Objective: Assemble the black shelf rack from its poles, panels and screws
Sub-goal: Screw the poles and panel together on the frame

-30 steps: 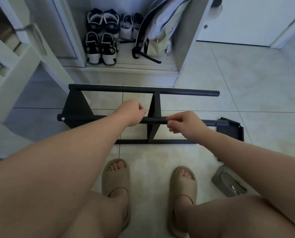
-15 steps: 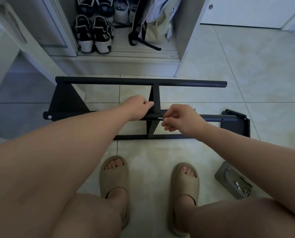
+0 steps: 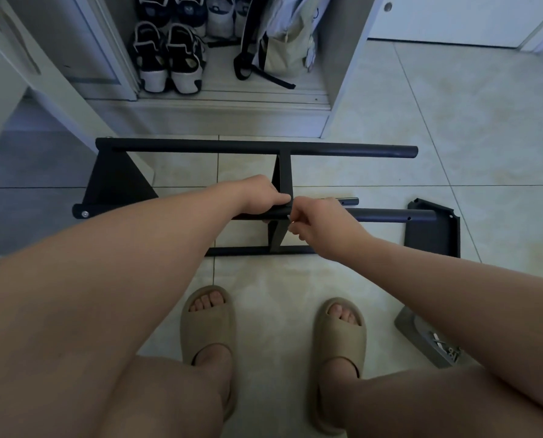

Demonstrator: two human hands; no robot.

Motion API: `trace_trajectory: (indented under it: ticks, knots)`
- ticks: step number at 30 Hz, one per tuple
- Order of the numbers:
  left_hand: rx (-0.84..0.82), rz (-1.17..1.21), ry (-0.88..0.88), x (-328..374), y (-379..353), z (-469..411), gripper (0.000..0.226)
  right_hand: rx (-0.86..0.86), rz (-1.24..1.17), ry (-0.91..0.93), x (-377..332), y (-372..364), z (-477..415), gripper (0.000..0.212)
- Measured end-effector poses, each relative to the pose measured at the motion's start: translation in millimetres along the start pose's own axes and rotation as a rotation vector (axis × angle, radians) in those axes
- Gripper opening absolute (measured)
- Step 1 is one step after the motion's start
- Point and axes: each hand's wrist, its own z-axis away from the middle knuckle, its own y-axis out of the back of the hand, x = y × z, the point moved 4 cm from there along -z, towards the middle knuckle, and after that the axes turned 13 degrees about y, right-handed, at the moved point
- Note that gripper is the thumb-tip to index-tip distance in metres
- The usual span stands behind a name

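Lying on its side on the tiled floor (image 3: 453, 121), the black rack (image 3: 327, 150) is partly built. Long poles run across it, with 1 panel at the left end (image 3: 115, 184) and 1 middle panel (image 3: 284, 175).

The left hand (image 3: 260, 194) wraps its fingers round the near pole (image 3: 390, 214), right beside the middle panel. The right hand (image 3: 320, 226) has its fingers curled in a pinch at that same joint. They close on a tiny shiny bit (image 3: 291, 220) that I think is a screw, but it is too small to be sure.

The rack looks like hard metal, so it should not bend. It is long and could swing or tip, so hold a pole close to a panel. Smooth round poles may roll in the hand.

A loose panel (image 3: 431, 235) lies to the right. A grey tray (image 3: 422, 339) with small metal bits sits near the right foot.
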Motion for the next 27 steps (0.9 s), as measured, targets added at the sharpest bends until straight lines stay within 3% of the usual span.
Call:
trace_trajectory:
  ticks: [6,11,13,21,27]
  knots:
    - [-0.068,0.036,-0.008,0.7,-1.9,1.9,0.041,-0.006,0.109,0.042,0.4,-6.1,-7.1,0.005]
    - [-0.044,0.026,-0.013,2.3,-1.5,3.4,0.041,0.194,-0.341,-0.271,7.4,-10.7,-8.3,0.015]
    - [-0.043,0.031,-0.009,3.0,-2.2,4.5,0.039,0.226,-0.418,-0.334,8.7,-12.2,-10.1,0.016]
    - [-0.01,0.045,0.002,3.9,1.0,8.1,0.038,0.126,-0.101,-0.286,5.2,-6.4,-16.1,0.017]
    - [0.016,0.086,0.013,3.1,0.7,10.1,0.035,0.126,-0.158,-0.244,12.1,-5.8,-13.1,0.017]
